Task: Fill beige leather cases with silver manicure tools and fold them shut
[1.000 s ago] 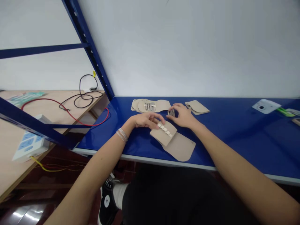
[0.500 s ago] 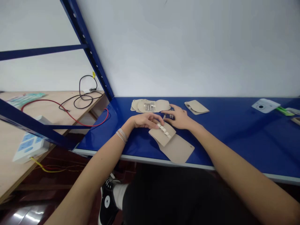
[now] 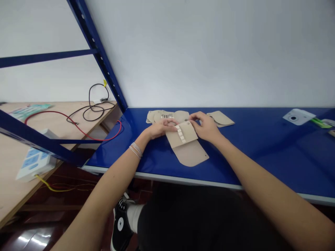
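A beige pouch (image 3: 187,151) lies partly unfolded on the blue shelf, with a row of white elastic loops (image 3: 180,134) across its upper flap and a dark snap hole at its lower right. My left hand (image 3: 162,128) is closed on the flap's upper left edge, thumb beside the loops. At the upper right corner my right hand (image 3: 205,126) pinches the flap; anything small between those fingertips is hidden. Just beyond my hands is an overlapping row of similar beige pouches (image 3: 181,115), one with metal tools (image 3: 166,116) in its loops.
A folded beige pouch (image 3: 222,118) lies behind my right hand. Far right sit a white instant camera (image 3: 297,117) and a green strip (image 3: 318,122). A blue upright (image 3: 104,66) stands left; past it a wooden table (image 3: 10,195) carries cables and a power strip (image 3: 36,162).
The pouch has shifted up and slightly left, its flap turned a little. My right hand has moved from the small metal items behind the pouch to its upper right corner.
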Motion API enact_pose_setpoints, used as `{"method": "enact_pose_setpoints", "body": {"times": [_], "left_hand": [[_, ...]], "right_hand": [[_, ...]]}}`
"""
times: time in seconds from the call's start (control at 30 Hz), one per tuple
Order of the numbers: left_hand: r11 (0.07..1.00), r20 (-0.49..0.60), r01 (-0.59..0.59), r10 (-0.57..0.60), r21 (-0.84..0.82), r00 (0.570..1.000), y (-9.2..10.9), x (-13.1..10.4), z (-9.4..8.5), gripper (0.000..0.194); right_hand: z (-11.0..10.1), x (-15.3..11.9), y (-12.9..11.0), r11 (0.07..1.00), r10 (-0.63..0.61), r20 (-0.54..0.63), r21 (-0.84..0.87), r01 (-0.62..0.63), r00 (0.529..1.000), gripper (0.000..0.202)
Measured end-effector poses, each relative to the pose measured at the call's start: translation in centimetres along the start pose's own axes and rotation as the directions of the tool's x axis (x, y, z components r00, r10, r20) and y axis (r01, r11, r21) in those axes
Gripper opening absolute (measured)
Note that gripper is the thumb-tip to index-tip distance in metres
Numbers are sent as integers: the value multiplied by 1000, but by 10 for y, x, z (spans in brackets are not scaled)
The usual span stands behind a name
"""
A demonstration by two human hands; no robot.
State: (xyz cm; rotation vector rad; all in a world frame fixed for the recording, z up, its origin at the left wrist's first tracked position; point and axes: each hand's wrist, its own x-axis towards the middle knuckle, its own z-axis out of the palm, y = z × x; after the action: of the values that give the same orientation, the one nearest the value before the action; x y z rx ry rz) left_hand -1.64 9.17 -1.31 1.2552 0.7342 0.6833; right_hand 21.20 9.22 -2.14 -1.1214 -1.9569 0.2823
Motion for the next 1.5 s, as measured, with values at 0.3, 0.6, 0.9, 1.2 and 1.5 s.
{"method": "enact_pose_setpoints", "body": {"times": [0.3, 0.6, 0.9, 1.2, 1.5], "left_hand": [[984, -149, -117, 137, 136, 979, -6, 7, -2, 34], [961, -132, -121, 157, 248, 979, -8, 6, 3, 35], [933, -137, -86, 142, 348, 980, -10, 8, 2, 32], [925, -132, -54, 111, 376, 985, -10, 9, 1, 30], [968, -135, -25, 60, 251, 989, -9, 7, -3, 31]], "right_hand": [[-3, -2, -9, 998, 21, -19, 63, -20, 1000, 18], [0, -7, -21, 995, -84, 108, 62, 78, 991, 13], [6, -10, -19, 984, -175, 147, 16, 175, 973, 14], [7, -11, -18, 955, -292, 164, 3, 296, 942, 17], [12, -10, -14, 915, -392, 159, -35, 402, 906, 25]]}}
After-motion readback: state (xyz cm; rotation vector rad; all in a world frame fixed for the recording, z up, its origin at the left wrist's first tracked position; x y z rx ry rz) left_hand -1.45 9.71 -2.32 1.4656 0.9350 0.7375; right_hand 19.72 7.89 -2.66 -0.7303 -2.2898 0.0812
